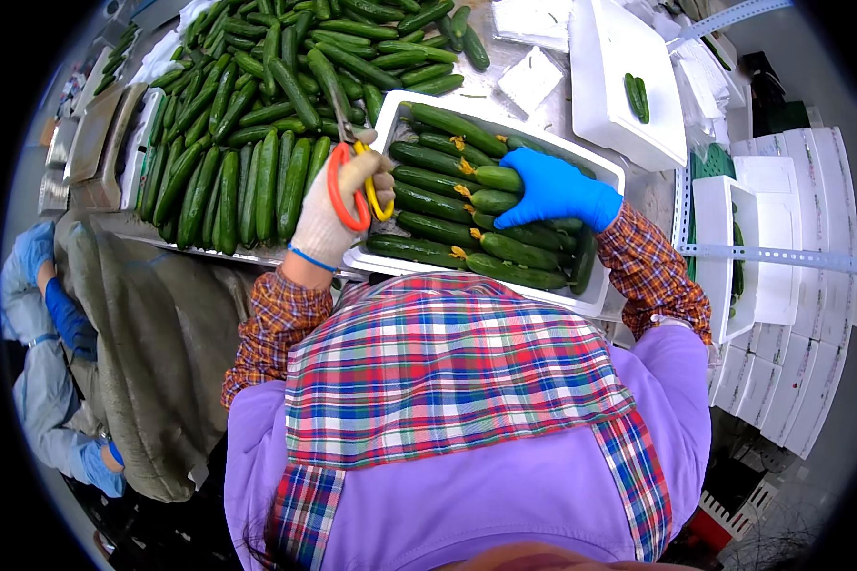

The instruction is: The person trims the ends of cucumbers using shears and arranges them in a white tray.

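My left hand (pixel 321 214), in a whitish knit glove with a blue band at the wrist, holds scissors (pixel 337 187) with orange and yellow handles. Their blades point up and away, over the edge of the cucumber pile (pixel 286 78). A white foam box (pixel 600 300) sits before me, with cucumbers (pixel 428 203) lying side by side in it; several have yellow blossoms at their tips. In a blue glove, my right hand (pixel 557 189) reaches over the box's right half, fingers and thumb around cucumbers (pixel 496 200) there. Its palm hides part of them.
Loose cucumbers cover the metal table's left side. Foam sheets (pixel 532 78) lie behind the box. At right stand a white foam container (pixel 621 78) with two small cucumbers on it, a perforated metal frame (pixel 771 257) and stacked white boxes (pixel 793 371). A co-worker's blue-gloved arms (pixel 64 314) show at left.
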Demonstrator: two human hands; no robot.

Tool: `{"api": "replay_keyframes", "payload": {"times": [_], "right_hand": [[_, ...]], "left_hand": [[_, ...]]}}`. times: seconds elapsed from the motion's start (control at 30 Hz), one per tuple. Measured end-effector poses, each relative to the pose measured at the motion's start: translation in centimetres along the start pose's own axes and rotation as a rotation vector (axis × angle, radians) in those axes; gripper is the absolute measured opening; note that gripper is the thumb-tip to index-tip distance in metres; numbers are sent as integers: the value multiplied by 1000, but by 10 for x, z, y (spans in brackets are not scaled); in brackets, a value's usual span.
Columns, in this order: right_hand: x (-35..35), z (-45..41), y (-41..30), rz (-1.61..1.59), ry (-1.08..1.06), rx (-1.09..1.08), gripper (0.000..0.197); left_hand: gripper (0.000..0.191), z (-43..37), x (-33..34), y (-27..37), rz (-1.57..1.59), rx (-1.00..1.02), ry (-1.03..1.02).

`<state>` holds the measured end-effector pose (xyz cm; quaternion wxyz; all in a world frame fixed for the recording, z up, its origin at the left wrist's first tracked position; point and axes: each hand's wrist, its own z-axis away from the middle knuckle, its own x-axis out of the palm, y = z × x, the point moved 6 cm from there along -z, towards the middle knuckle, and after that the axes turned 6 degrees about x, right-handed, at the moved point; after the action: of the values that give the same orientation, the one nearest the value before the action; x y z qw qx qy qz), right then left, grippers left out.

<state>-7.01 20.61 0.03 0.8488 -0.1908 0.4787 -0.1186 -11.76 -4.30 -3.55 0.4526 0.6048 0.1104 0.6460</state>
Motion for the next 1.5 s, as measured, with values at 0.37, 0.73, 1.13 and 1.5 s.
{"api": "replay_keyframes", "payload": {"times": [0.37,0.73,1.13,1.5], "right_hand": [[25,48,-24,179,99,8,51],[-15,77,-19,-1273,284,-111,68],[15,39,-7,-2509,105,-410,66],[23,48,-1,-2584,156,-515,62]], "left_hand": [[48,21,12,-20,-272,6,-49],[53,25,25,-26,-324,-8,-103],[53,35,60,-8,-699,224,-235],[56,53,66,16,-1428,1000,-275]]}}
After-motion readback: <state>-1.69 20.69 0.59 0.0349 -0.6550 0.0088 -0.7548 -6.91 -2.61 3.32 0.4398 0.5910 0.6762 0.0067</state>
